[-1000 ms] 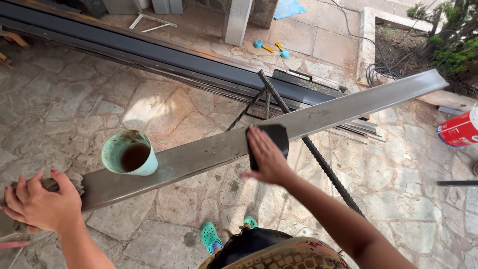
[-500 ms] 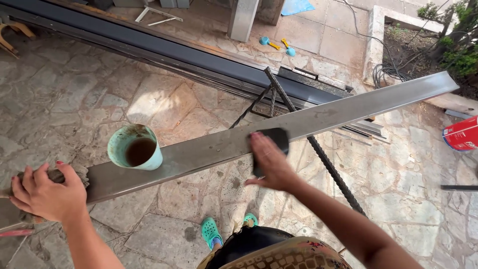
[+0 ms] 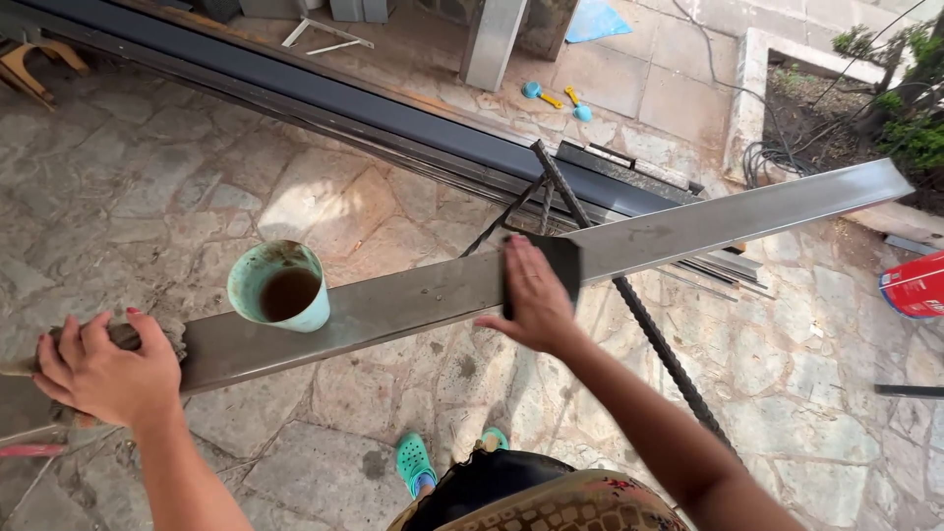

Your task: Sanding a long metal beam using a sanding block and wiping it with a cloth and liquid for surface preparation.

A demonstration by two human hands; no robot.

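A long grey steel bar (image 3: 688, 224) runs from lower left to upper right at waist height. My right hand (image 3: 534, 292) presses a dark sanding sheet (image 3: 565, 258) flat on the bar's middle, fingers spread over it. My left hand (image 3: 98, 372) grips the bar's near left end through a grey rag (image 3: 147, 334). A teal cup (image 3: 280, 285) holding brown liquid stands on the bar between my hands.
Dark metal beams (image 3: 324, 98) lie across the stone paving (image 3: 147, 187) behind. Ribbed rebar (image 3: 649, 324) leans under the bar. A red can (image 3: 914, 285) sits at the right edge. Blue and yellow tools (image 3: 556, 95) and coiled cable (image 3: 777, 157) lie farther back. My green shoes (image 3: 418, 464) show below.
My right hand has slid the dark sheet a little to the right and up along the bar. The left hand keeps its hold on the end.
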